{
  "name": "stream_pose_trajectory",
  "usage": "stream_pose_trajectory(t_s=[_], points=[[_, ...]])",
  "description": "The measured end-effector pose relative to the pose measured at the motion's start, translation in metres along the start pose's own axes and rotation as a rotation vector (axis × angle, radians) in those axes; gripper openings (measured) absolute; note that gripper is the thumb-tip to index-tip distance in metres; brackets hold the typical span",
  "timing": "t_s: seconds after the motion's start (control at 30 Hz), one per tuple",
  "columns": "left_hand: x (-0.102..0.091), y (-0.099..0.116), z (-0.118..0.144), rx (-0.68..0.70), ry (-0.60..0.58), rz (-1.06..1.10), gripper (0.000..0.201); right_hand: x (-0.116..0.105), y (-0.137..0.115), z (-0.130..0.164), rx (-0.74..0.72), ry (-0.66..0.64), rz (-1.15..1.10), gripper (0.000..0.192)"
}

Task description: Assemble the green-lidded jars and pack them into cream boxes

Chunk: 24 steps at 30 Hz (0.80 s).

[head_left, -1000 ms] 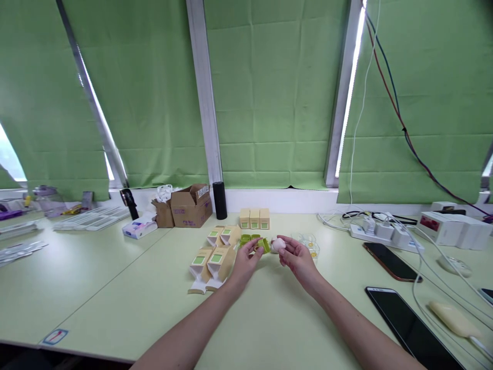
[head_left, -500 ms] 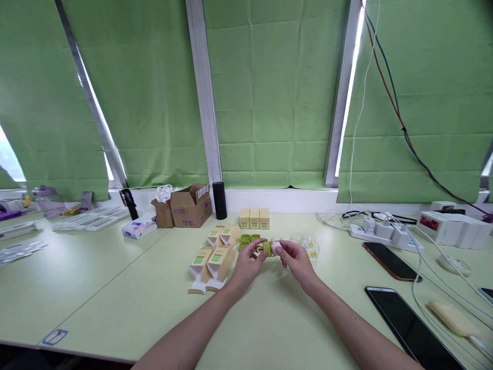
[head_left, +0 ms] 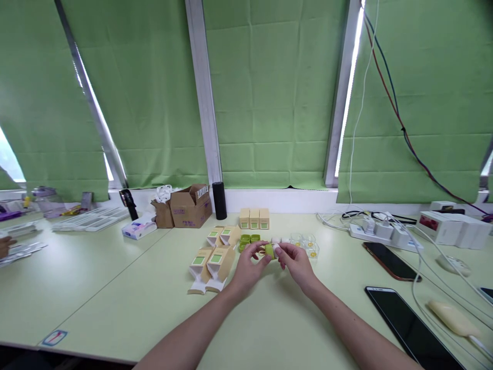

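Note:
My left hand (head_left: 248,264) pinches a small green container (head_left: 269,251) between thumb and fingers. Against its right side my right hand (head_left: 296,263) grips a white cap-like piece (head_left: 276,250), mostly covered by the fingers. The two pieces touch; whether they are joined I cannot tell. Just behind the left fingers are several green containers (head_left: 250,239). Clear round cups with yellow centres (head_left: 310,244) stand behind the right hand, beside small white pieces (head_left: 280,240). To the left lie open cream cartons (head_left: 220,259) with green labels, and three closed cream boxes (head_left: 254,219) stand farther back.
Phones (head_left: 408,321), a power strip (head_left: 383,234) and loose white cables occupy the right side. A cardboard box (head_left: 191,206), a black cylinder (head_left: 219,200) and a tissue pack (head_left: 139,227) line the back left. Another person's hand (head_left: 5,246) shows at the far left edge.
The green container and white piece have tilted and sit slightly lower between my hands. White pieces behind now show more. Another person's hand has come in at the left edge.

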<state>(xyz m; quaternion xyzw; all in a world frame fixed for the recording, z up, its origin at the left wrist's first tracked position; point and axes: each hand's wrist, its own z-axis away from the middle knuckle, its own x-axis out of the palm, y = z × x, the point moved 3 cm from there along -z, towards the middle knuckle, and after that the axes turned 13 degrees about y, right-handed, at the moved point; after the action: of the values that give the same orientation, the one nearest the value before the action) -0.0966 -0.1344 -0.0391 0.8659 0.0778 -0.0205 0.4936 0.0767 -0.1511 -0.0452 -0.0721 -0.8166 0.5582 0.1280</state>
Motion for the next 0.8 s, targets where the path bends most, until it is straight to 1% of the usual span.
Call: stream_pose_trajectory(t_s=[0.23, 0.33, 0.43, 0.5, 0.6, 0.67, 0.8], points=[[0.0, 0.002, 0.005, 0.046, -0.009, -0.043, 0.041, 0.003, 0.001, 0.002, -0.001, -0.013, 0.011, 0.052], [0.0, 0.006, 0.008, 0.037, -0.023, -0.065, 0.042, 0.004, 0.003, 0.002, 0.01, -0.016, 0.002, 0.053], [-0.001, 0.008, 0.009, 0.009, -0.025, -0.103, 0.045, 0.004, 0.006, 0.002, 0.035, -0.023, -0.026, 0.056], [-0.001, 0.008, 0.009, -0.002, -0.019, -0.122, 0.045, 0.004, 0.007, 0.003, 0.044, -0.035, -0.046, 0.061], [-0.001, 0.007, 0.008, 0.009, -0.019, -0.142, 0.044, 0.006, 0.007, 0.005, 0.034, -0.069, -0.058, 0.064], [-0.001, 0.008, 0.008, 0.058, -0.012, -0.182, 0.044, 0.007, 0.007, 0.006, 0.019, -0.065, -0.06, 0.062], [-0.002, 0.014, 0.009, 0.244, 0.032, -0.32, 0.049, 0.007, 0.008, 0.006, -0.012, 0.001, -0.074, 0.06]])
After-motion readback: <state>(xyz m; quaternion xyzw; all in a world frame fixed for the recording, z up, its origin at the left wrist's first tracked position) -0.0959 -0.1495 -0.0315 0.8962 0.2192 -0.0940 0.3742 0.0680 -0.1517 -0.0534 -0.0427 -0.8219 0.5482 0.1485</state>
